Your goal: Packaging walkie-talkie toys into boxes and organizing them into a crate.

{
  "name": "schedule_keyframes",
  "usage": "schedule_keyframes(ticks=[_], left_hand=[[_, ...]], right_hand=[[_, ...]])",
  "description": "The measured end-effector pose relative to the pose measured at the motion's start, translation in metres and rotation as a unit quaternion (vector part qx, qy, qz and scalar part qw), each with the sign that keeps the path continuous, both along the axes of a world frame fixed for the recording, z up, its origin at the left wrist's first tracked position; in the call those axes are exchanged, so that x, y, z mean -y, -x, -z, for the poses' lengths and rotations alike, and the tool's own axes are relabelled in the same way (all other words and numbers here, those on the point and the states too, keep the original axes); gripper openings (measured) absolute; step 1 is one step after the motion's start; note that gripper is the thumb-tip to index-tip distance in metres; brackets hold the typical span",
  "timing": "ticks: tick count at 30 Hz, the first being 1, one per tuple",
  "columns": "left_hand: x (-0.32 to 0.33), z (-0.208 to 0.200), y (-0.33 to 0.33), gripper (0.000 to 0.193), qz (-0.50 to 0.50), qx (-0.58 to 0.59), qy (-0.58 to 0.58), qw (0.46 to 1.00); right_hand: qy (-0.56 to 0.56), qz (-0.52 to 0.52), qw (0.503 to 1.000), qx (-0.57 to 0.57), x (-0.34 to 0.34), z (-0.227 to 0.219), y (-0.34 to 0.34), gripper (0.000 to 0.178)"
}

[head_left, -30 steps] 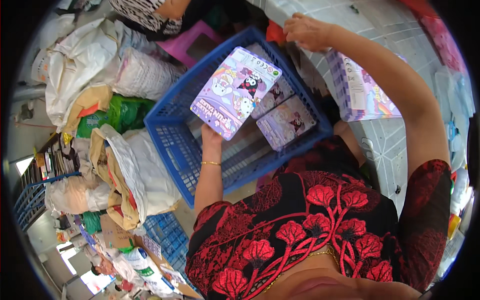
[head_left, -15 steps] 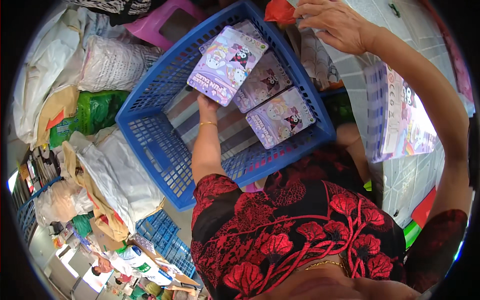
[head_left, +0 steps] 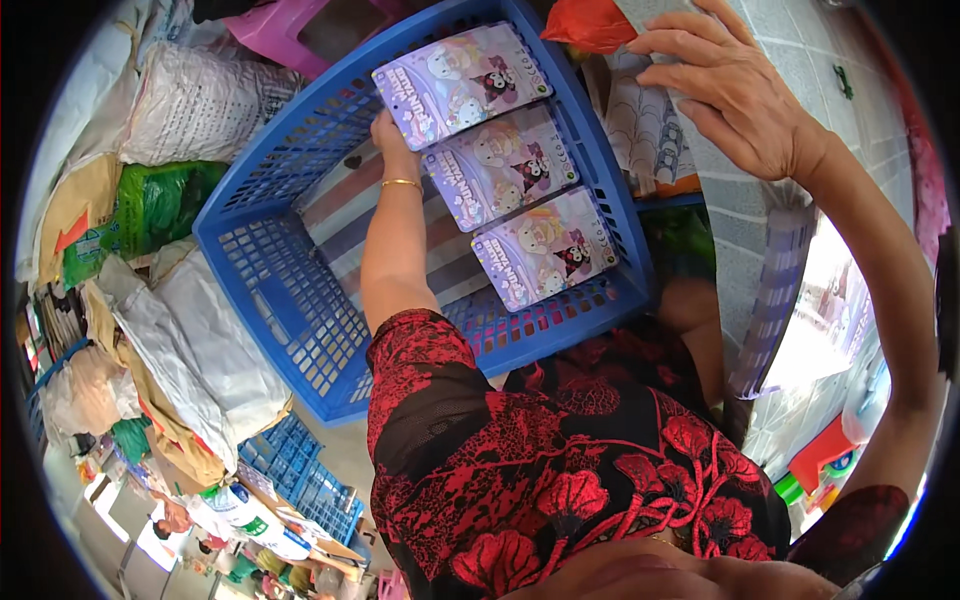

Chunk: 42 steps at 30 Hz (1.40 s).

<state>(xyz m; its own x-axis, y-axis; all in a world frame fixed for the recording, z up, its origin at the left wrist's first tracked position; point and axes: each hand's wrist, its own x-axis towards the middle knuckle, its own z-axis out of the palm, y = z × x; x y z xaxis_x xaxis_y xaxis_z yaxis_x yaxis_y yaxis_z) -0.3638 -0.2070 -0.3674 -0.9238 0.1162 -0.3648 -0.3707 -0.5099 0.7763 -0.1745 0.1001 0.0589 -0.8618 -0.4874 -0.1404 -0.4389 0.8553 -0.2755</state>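
My left hand reaches into a blue plastic basket and grips the near-left edge of a purple printed card with cartoon figures. Its fingers are partly hidden beneath; whether it is one card or a stack I cannot tell. Two matching piles, a middle card pile and a nearer card pile, lie in a row beside it along the basket's right side. My right hand hovers over the table's edge, fingers apart, holding nothing. A tall stack of similar cards stands on the table below my right forearm.
A light patterned table runs along the right. A red plastic bag is at the basket's far corner, a pink stool behind it. White sacks, a green bag and stacked blue crates fill the left.
My left hand has moved the card from a slant over the others to the far end of the row, lined up with them. My right hand has shifted right and nearer, its fingers spreading.
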Motion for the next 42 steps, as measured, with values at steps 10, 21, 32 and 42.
schedule_keyframes(ticks=[10, 21, 32, 42], left_hand=[[0.005, -0.022, -0.024, 0.050, -0.005, -0.080, 0.465, 0.882], [-0.033, -0.011, -0.024, 0.021, -0.166, 0.052, 0.148, 0.974], [-0.020, -0.006, 0.002, 0.061, 0.014, 0.055, 0.016, 0.998], [-0.033, -0.047, -0.096, 0.022, -0.047, 0.017, 0.268, 0.962]], right_hand=[[-0.022, 0.028, 0.999, 0.035, 0.007, -0.008, 0.000, 0.032], [-0.125, -0.080, 0.981, -0.122, -0.007, 0.011, -0.004, 0.036], [-0.036, 0.029, 0.999, 0.019, 0.011, -0.007, -0.002, 0.034], [-0.036, 0.003, 0.999, -0.008, 0.004, -0.002, -0.003, 0.035]])
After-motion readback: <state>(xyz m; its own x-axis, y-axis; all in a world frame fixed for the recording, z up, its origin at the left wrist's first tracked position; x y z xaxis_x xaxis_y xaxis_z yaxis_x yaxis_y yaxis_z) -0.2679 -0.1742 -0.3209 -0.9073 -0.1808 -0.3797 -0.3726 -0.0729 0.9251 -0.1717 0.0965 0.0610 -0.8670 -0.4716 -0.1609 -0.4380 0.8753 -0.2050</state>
